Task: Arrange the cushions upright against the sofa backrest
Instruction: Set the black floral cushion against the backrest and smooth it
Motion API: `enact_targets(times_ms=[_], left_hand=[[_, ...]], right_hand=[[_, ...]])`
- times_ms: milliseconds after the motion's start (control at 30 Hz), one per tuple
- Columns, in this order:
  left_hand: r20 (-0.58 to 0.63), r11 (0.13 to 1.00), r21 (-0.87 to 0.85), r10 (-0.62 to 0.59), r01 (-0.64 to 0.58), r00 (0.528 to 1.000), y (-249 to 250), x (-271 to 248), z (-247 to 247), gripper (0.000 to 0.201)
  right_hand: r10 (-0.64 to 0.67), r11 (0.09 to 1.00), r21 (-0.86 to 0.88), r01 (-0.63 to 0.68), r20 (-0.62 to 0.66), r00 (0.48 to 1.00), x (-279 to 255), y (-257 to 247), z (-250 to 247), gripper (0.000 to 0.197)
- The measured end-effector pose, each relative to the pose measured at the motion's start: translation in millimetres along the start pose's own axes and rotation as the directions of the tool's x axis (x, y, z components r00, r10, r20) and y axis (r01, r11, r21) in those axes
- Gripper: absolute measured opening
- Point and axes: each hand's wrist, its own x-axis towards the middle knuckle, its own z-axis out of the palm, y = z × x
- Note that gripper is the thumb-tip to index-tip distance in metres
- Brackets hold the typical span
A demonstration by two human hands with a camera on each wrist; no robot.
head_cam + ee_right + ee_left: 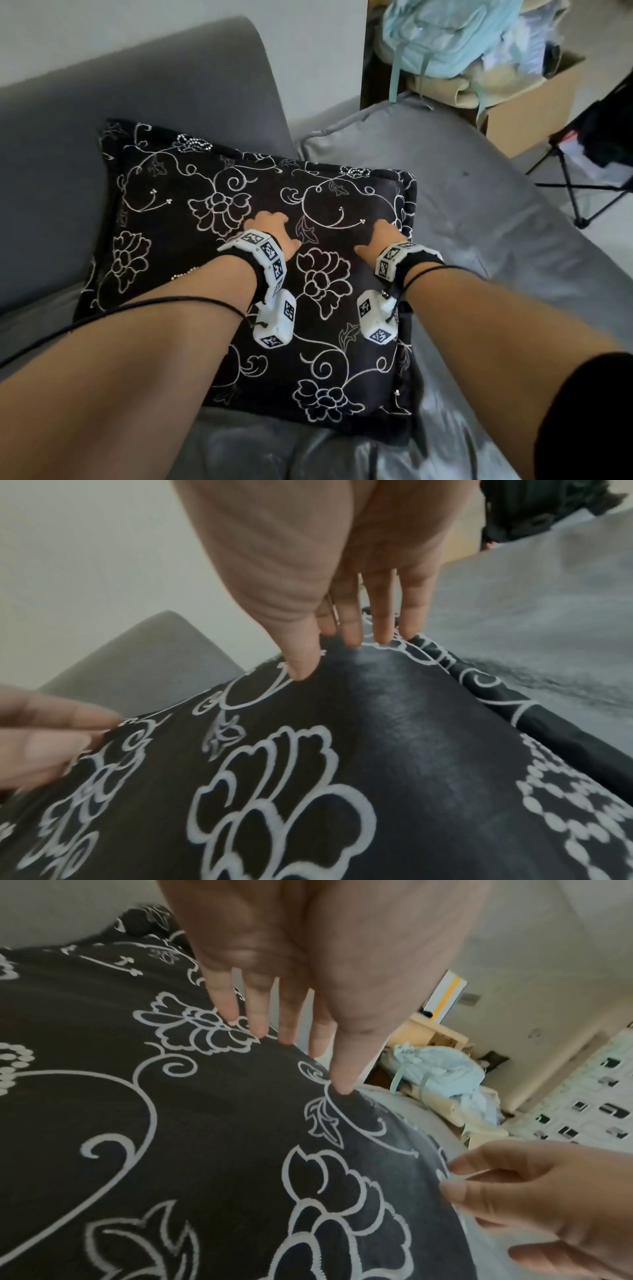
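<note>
1. Black cushion [191,240] w/ white floral embroidery fills centre of head view. It lies on the grey sofa seat [479,222], its upper-left edge against the grey sofa backrest [137,102]. It looks leaned back rather than upright, but exact tilt can't be told.
2. Left hand [270,228], centre of frame, rests on cushion face. Left wrist view shows its fingers [222,999] straight and spread, tips touching the fabric, thumb tip on fabric too. Grip is apart: flat press, nothing clasped.
3. Right hand [378,234], just right of the left one, near cushion's right edge. Right wrist view shows its fingers [383,620] straight, tips on the fabric close to the piped border, thumb down on cloth. Grip likewise apart, no pinch on the cushion.
4. Both hands are on the upper-middle of the cushion, near each other but not touching.
5. Each wrist carries a white marker band w/ black-white square codes [263,250]; thin black cables run back along both forearms.
6. Upper right of head view: cardboard box [534,113] holding pale blue cloth [445,34] and beige fabric, beyond the sofa's far end.
7. Far right: folding chair w/ crossed black legs [582,178] on a light floor.
8. Upper left: pale wall behind the backrest.
</note>
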Motion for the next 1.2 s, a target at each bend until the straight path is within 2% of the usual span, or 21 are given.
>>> enact_targets(times_ms=[200,267,333,433,500,667,733,800,900,967,1067,1133,1200], left_hand=[[0.08,0.998,0.044,-0.036,0.033,0.996,33,46,22,0.079],[0.143,0.998,0.054,-0.045,0.038,0.989,42,63,32,0.086],[0.211,0.998,0.061,-0.046,0.034,0.976,41,72,38,0.093],[0.289,0.994,0.104,-0.056,0.027,0.956,41,86,42,0.094],[0.342,0.991,0.13,-0.067,0.023,0.937,42,92,38,0.093],[0.418,0.988,0.155,-0.079,0.014,0.905,36,103,40,0.094],[0.424,0.989,0.146,-0.066,0.004,0.903,33,103,39,0.094],[0.419,0.99,0.139,-0.052,-0.008,0.907,28,103,38,0.094],[0.419,0.993,0.108,-0.011,-0.038,0.908,21,101,32,0.091],[0.391,0.988,0.137,0.01,-0.069,0.92,17,102,21,0.083],[0.254,0.94,0.329,0.011,-0.097,0.967,13,112,-7,0.079],[0.085,0.893,0.429,0.111,-0.137,0.99,14,121,-31,0.084],[-0.028,0.868,0.463,0.218,-0.181,0.975,9,126,-48,0.098]], right_hand=[[0.218,0.961,0.191,-0.202,-0.068,0.974,43,31,15,0.091],[0.271,0.923,0.285,-0.257,-0.01,0.962,59,42,19,0.106],[0.271,0.888,0.368,-0.274,0.063,0.961,67,48,20,0.124],[0.278,0.813,0.487,-0.321,0.161,0.947,84,51,17,0.148],[0.302,0.755,0.55,-0.356,0.189,0.934,96,49,15,0.156],[0.419,0.693,0.533,-0.486,0.252,0.873,104,33,1,0.138],[0.443,0.683,0.516,-0.517,0.27,0.855,106,27,-1,0.14],[0.427,0.675,0.527,-0.516,0.291,0.856,105,23,-3,0.14],[0.387,0.654,0.577,-0.489,0.301,0.872,92,18,-11,0.116],[0.383,0.629,0.616,-0.475,0.286,0.878,81,17,-12,0.103],[0.375,0.612,0.649,-0.452,0.265,0.888,67,21,-8,0.088],[0.368,0.572,0.691,-0.442,0.266,0.891,53,21,-12,0.077],[0.353,0.567,0.712,-0.414,0.244,0.903,43,19,-18,0.065]])
